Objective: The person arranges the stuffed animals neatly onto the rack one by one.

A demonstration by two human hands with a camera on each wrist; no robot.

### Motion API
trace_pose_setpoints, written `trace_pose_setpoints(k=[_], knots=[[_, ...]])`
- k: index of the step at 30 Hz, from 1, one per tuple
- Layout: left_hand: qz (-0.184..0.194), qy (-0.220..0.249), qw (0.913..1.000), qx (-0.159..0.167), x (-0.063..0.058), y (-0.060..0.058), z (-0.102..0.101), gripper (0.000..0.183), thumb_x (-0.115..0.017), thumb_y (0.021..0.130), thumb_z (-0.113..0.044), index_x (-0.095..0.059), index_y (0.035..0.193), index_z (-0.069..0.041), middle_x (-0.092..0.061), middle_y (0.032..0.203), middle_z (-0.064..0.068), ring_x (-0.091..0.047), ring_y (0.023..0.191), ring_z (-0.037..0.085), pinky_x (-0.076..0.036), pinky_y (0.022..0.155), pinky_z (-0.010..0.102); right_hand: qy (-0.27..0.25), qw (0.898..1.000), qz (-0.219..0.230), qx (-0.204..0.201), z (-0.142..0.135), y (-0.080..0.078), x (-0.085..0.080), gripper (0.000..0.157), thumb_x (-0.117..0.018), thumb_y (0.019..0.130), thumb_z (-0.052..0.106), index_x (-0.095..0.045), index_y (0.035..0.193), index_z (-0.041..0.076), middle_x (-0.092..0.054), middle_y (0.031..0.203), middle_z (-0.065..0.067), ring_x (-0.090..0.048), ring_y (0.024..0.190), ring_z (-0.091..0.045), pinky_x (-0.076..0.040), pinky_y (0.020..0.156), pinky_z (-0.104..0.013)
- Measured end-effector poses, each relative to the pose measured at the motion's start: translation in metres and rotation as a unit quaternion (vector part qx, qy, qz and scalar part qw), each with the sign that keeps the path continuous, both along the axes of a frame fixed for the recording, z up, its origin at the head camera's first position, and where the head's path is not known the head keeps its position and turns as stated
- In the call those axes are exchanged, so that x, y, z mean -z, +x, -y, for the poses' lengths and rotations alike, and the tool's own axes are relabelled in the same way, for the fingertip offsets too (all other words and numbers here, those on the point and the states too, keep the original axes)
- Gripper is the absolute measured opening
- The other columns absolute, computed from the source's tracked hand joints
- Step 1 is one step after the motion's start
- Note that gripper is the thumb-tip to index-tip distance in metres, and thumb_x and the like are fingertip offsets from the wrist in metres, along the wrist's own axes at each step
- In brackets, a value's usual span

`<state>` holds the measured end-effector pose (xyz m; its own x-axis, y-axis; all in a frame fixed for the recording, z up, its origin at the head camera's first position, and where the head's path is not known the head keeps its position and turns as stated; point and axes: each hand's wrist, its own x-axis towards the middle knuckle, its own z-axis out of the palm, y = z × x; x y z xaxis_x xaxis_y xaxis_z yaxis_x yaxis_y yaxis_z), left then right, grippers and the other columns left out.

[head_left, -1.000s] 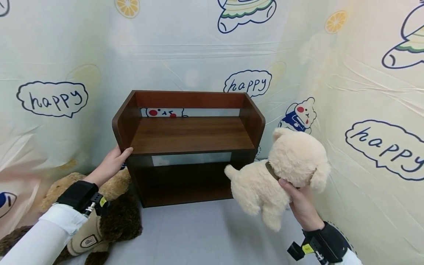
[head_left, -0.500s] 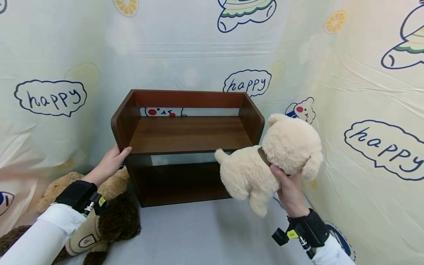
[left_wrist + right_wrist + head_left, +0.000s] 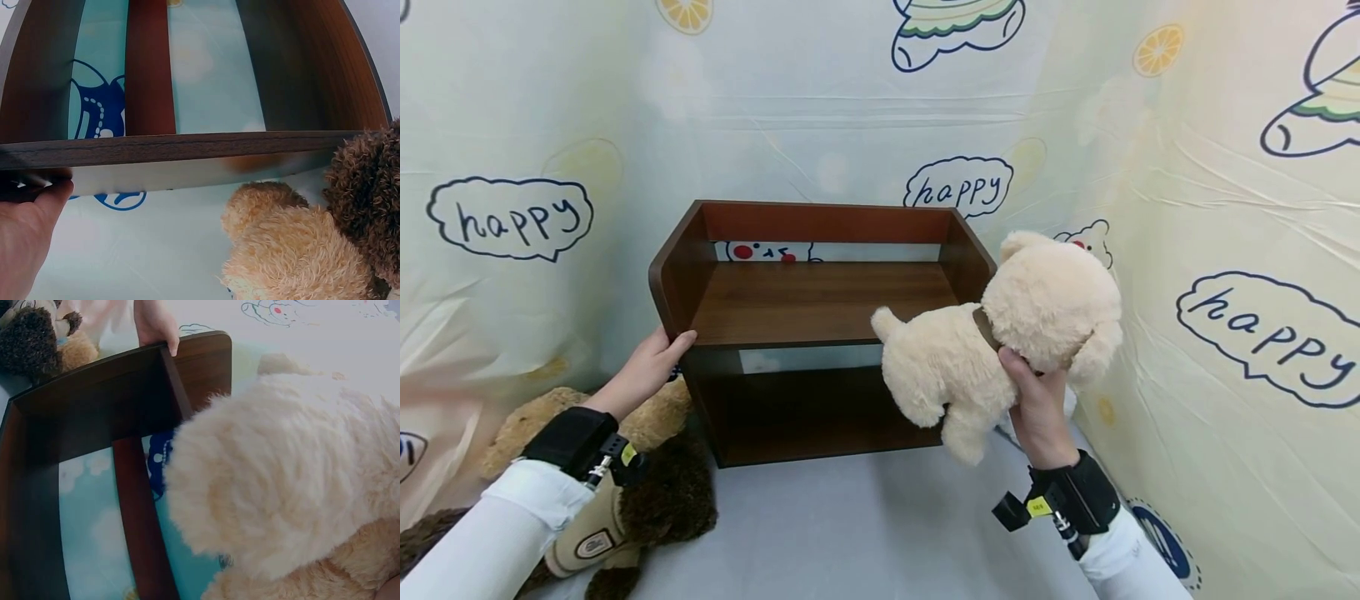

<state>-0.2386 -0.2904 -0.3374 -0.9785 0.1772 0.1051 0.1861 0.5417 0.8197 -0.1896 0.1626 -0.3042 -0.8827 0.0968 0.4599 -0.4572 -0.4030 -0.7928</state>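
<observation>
A cream plush dog (image 3: pixel 1052 304) with a dark collar is held up by my right hand (image 3: pixel 1041 421), whose thumb presses below its head near the collar. The dog overlaps the right side of a dark brown two-tier wooden shelf (image 3: pixel 820 304). My left hand (image 3: pixel 643 371) grips the shelf's left side panel, thumb at the front edge; the other fingers are mostly hidden behind it. In the left wrist view, the thumb lies against the shelf's side panel (image 3: pixel 187 149). Pale fur (image 3: pixel 281 462) of the dog fills much of the right wrist view.
Brown and tan plush toys (image 3: pixel 666 492) sit left of the shelf, under my left forearm. A pale grey surface (image 3: pixel 820 525) lies in front of and below the shelf. Printed curtains (image 3: pixel 820 142) hang behind and to the right.
My right hand has carried the plush dog left and upward, so it now overlaps more of the shelf's right side. My left hand keeps its grip on the shelf.
</observation>
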Motion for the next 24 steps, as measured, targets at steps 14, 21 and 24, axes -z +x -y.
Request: trace_pose_setpoints(k=[14, 21, 24], knots=[[0.001, 0.001, 1.0, -0.003, -0.001, 0.001, -0.002, 0.065, -0.026, 0.1, -0.038, 0.009, 0.145, -0.007, -0.001, 0.148, 0.026, -0.006, 0.132, 0.048, -0.013, 0.096, 0.068, -0.03, 0.999, -0.038, 0.004, 0.017, -0.011, -0.018, 0.052, -0.063, 0.08, 0.007, -0.039, 0.125, 0.013, -0.045, 0.12, -0.006, -0.045, 0.108, -0.019, -0.038, 0.093, -0.032], [0.001, 0.0, 1.0, -0.004, 0.0, 0.0, -0.001, 0.066, -0.027, 0.1, -0.038, 0.01, 0.145, -0.007, -0.001, 0.148, 0.027, -0.006, 0.132, 0.048, -0.012, 0.096, 0.068, -0.037, 0.998, -0.046, 0.006, 0.024, -0.016, -0.026, 0.053, -0.066, 0.078, 0.007, -0.041, 0.124, 0.011, -0.046, 0.12, -0.007, -0.045, 0.108, -0.019, -0.038, 0.094, -0.032], [0.005, -0.005, 0.9999, -0.008, -0.001, 0.0, 0.0, 0.067, -0.026, 0.099, -0.039, 0.01, 0.145, -0.006, -0.001, 0.148, 0.028, -0.006, 0.132, 0.049, -0.013, 0.096, 0.068, -0.038, 0.998, -0.049, 0.007, 0.027, -0.018, -0.029, 0.052, -0.066, 0.078, 0.007, -0.041, 0.123, 0.011, -0.046, 0.119, -0.007, -0.045, 0.108, -0.019, -0.037, 0.094, -0.032]])
